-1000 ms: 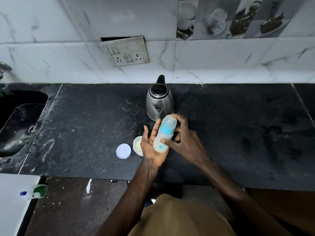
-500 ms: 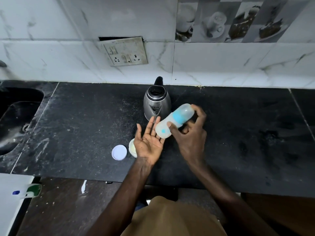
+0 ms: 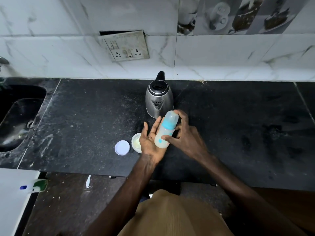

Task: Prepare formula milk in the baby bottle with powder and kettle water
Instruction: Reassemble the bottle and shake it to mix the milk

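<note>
The baby bottle (image 3: 166,132), capped, with a blue collar and pale milky liquid inside, is held tilted over the black counter (image 3: 85,126). My right hand (image 3: 185,137) grips it, thumb near its base and fingers curled round its cap. My left hand (image 3: 150,142) lies palm up with straight fingers, and the bottle's base rests against that palm. A steel kettle (image 3: 159,99) stands just behind the hands. The open powder tub (image 3: 136,143) sits left of my left hand, partly hidden by it.
The tub's white lid (image 3: 122,147) lies flat beside the tub. A dark sink (image 3: 18,120) is set in the counter at the far left. A wall socket plate (image 3: 127,46) hangs above the kettle. A white surface with a green-and-blue item (image 3: 35,185) lies at lower left.
The bottle swung from tilted right and away from my left palm back down against it, standing more upright. My left hand stayed flat and palm up.
</note>
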